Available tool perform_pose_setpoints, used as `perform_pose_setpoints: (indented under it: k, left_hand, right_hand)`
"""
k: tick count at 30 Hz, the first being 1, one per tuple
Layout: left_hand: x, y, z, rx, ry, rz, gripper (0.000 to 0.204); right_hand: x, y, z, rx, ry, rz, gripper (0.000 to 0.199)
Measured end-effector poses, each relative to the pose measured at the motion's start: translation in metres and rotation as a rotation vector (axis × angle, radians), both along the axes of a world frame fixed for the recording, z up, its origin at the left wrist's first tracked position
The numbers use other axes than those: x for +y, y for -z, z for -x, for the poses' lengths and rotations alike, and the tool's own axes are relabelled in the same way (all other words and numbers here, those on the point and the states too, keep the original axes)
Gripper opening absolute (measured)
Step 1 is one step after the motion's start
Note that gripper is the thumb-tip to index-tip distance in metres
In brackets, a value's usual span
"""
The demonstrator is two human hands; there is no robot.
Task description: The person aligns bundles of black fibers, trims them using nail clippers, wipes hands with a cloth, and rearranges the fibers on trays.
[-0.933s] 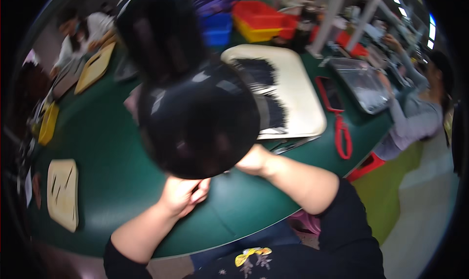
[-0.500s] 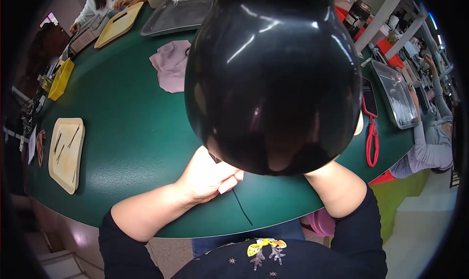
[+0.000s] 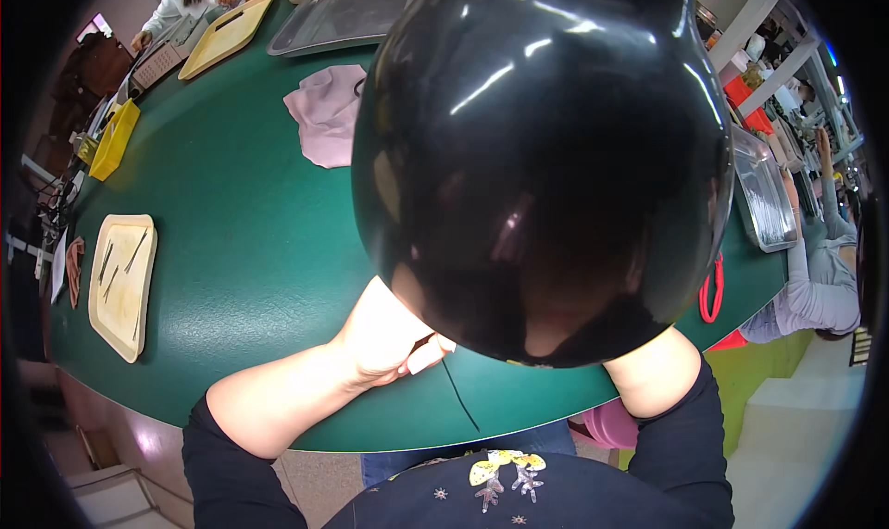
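Note:
A large glossy black balloon (image 3: 542, 159) fills the middle of the view, close to the camera. My left hand (image 3: 389, 335) sits just under its lower left edge, fingers pinched at the balloon's base above the green table (image 3: 241, 242). A thin dark line (image 3: 458, 395) runs on the table near that hand. My right forearm (image 3: 653, 376) rises behind the balloon; the right hand itself is hidden by it.
A pink cloth (image 3: 324, 112) lies further back. A cream tray (image 3: 120, 284) with thin tools sits at the left, a yellow box (image 3: 113, 140) beyond it. Metal trays (image 3: 338, 15) (image 3: 764, 200) and red scissors (image 3: 711, 293) lie around. Other people sit at the far left and right.
The balloon has grown larger in view and come closer to the camera, now hiding the cream tray behind it. My left hand stays at its base.

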State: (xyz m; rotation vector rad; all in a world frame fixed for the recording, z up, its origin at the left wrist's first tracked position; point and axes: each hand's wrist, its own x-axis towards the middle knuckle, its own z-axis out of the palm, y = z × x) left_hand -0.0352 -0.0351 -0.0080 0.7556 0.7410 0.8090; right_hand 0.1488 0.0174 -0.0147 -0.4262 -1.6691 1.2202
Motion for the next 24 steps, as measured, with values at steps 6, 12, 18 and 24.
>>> perform_pose_setpoints:
  k: [6,12,18,24]
  left_hand:
    - [0.000,0.009,0.002,-0.087,0.012,0.147,0.046]
    - [-0.002,0.027,0.004,-0.069,-0.137,0.057,0.070]
    - [-0.003,0.036,0.006,0.203,-0.224,-0.003,0.088]
    - [-0.005,0.051,0.014,0.549,-0.202,-0.330,0.105]
  right_hand:
    - [-0.001,0.000,0.000,0.000,0.029,-0.049,0.043]
    - [-0.004,0.003,0.000,-0.012,0.071,-0.130,0.051]
    - [0.000,0.009,0.005,-0.018,0.114,-0.200,0.054]
    - [0.010,0.010,0.000,-0.023,-0.002,-0.196,0.053]
